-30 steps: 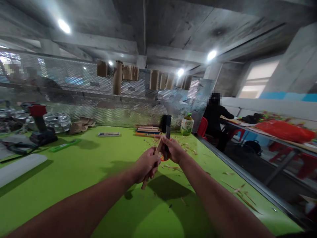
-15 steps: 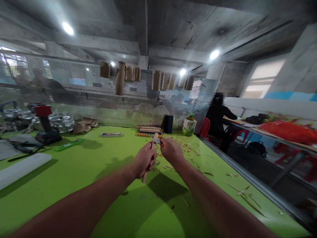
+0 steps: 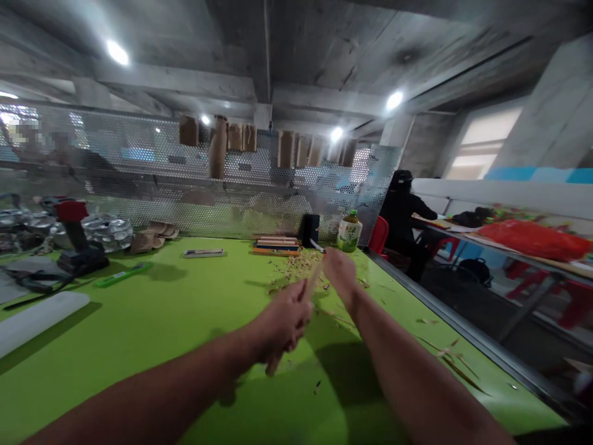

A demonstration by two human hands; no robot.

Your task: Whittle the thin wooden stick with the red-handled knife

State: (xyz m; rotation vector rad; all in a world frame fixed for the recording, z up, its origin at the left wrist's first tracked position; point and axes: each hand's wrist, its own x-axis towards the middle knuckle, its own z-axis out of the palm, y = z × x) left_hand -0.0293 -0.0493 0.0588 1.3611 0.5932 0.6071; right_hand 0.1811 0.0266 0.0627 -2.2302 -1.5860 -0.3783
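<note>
Now a silver blade (image 3: 317, 246) gripped by the right hand (image 3: 341, 271) is lifted off the pale wooden stick (image 3: 313, 282) clasped by the left hand (image 3: 285, 316), apparently interrupting shaving.

Tabletop (image 3: 176, 309): bright lime green, plain. Wooden strip (image 3: 314, 281): pale tan. Knife blade (image 3: 317, 246): silvery white. Shavings (image 3: 301, 266): straw to light brown, speckling the green. Stacked pieces (image 3: 277, 246): bands of light wood, dark blue and orange. Upright box (image 3: 311, 230): black. Bottle (image 3: 349, 232): green, green cap, whitish label with dark characters. Slim tool (image 3: 124, 274): vivid green. Drill (image 3: 76, 233): red over black. Long block (image 3: 44, 320): white. Mesh panel (image 3: 185, 213): grey, regular dot perforation. Hanging cardboard (image 3: 217, 148): brown. Bag (image 3: 532, 240): orange-red. Chair (image 3: 379, 236): red.
</note>
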